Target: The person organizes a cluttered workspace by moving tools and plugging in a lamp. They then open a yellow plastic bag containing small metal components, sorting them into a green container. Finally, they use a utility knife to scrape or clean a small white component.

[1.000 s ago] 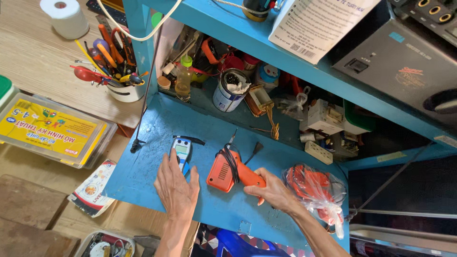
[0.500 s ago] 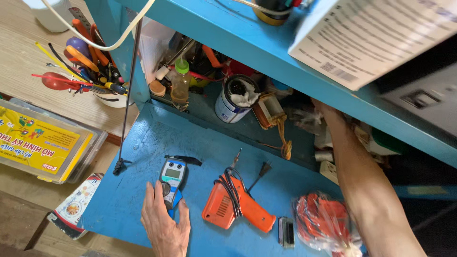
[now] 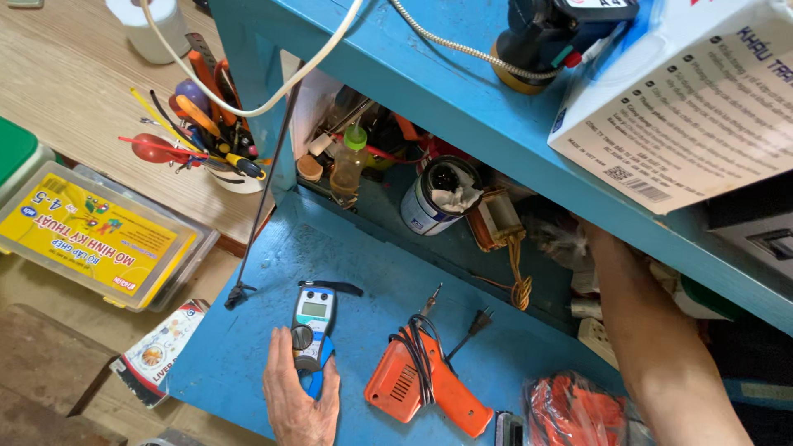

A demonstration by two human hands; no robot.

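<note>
Our left hand (image 3: 299, 396) lies on the blue meter (image 3: 312, 334), fingers closed loosely around it, to keep it flat on the blue shelf (image 3: 248, 347). Our right hand reaches far under the upper shelf (image 3: 462, 107), hidden; its state we cannot tell. The orange soldering gun (image 3: 425, 388) lies just right of the meter.

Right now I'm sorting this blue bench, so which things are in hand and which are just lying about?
In hand:
- blue clamp meter, under the left hand
- back of the shelf, where the right arm reaches; hand hidden

Lying about:
- orange soldering gun
- paint tin
- tool cup
</note>
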